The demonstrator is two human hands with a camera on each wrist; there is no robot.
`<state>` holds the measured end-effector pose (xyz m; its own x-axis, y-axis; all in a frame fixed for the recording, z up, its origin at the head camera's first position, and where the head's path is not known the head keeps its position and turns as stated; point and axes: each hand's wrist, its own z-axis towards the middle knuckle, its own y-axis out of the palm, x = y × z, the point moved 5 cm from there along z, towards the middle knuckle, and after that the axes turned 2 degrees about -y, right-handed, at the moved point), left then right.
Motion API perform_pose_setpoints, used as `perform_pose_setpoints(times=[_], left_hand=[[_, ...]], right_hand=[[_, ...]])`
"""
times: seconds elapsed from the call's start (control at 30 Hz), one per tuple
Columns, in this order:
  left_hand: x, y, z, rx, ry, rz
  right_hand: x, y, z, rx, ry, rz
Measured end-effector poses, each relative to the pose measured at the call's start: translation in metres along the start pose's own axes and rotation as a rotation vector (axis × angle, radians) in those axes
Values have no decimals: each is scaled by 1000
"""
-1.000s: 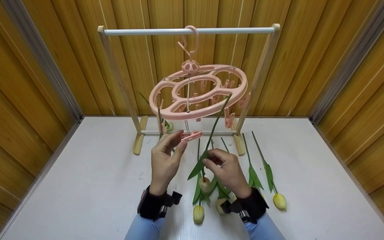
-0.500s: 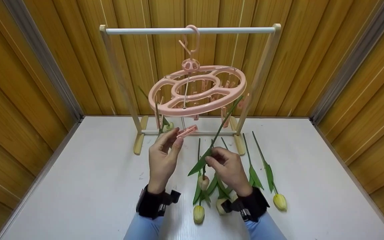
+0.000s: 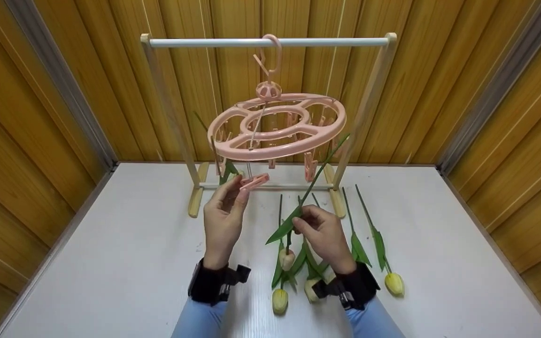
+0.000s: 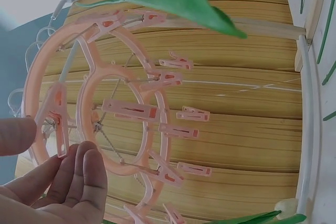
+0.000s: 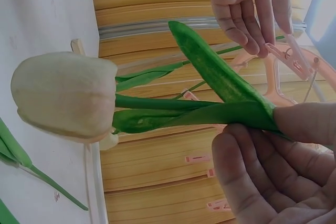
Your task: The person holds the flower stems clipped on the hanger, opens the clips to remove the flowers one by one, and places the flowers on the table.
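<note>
My left hand (image 3: 223, 220) pinches a pink clothespin (image 3: 255, 181) between thumb and fingertips, below the near rim of a round pink clip hanger (image 3: 280, 152). In the left wrist view that clothespin (image 4: 56, 114) still hangs from the hanger. My right hand (image 3: 324, 234) pinches an artificial tulip by its stem and leaf (image 3: 285, 225). The tulip's pale bloom (image 5: 65, 97) hangs downward, and its bare stem end (image 3: 341, 143) slants up to the right, near the hanger's right side. Behind my left hand, another tulip (image 3: 228, 171) hangs at the hanger's left.
A white rail (image 3: 204, 43) on a wooden stand (image 3: 369, 103) carries the hanger by its hook. Several tulips lie on the white table (image 3: 111, 263), including a yellow one (image 3: 394, 284) at right and another (image 3: 280, 301) in front. More clothespins (image 3: 310, 166) dangle under the hanger.
My left hand has moved left and slightly up with the clothespin, and the hanger has turned a little. The tulip's stem end has swung to the right in my right hand.
</note>
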<state>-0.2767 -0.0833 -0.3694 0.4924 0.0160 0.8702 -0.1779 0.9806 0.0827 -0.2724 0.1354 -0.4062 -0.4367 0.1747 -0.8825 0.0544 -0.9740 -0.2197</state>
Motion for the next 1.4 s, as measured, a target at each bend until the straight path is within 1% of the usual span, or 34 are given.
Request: perform_pose_setpoints(times=[0.13, 0.37, 0.57, 0.7, 0.9, 1.07, 1.2, 1.3, 1.4], left_hand=[[-3, -3, 2, 3, -21, 0], [-6, -7, 5, -21, -80, 30], [-7, -12, 7, -23, -103, 54], [-8, -15, 8, -15, -118, 88], [-14, -20, 11, -20, -119, 180], [-18, -24, 13, -24, -116, 235], [-20, -27, 15, -23, -96, 286], [-21, -28, 15, -23, -86, 320], [-21, -29, 15, -21, -80, 342]], right_hand=[[4, 1, 0, -14, 28, 6], [11, 6, -1, -59, 60, 2], [16, 11, -1, -89, 64, 17], [20, 14, -1, -112, 76, 40], [22, 17, -2, -139, 71, 67], [23, 20, -2, -152, 91, 94], [27, 26, -3, -173, 159, 122], [31, 31, -3, -190, 205, 122], [33, 36, -2, -205, 217, 106]])
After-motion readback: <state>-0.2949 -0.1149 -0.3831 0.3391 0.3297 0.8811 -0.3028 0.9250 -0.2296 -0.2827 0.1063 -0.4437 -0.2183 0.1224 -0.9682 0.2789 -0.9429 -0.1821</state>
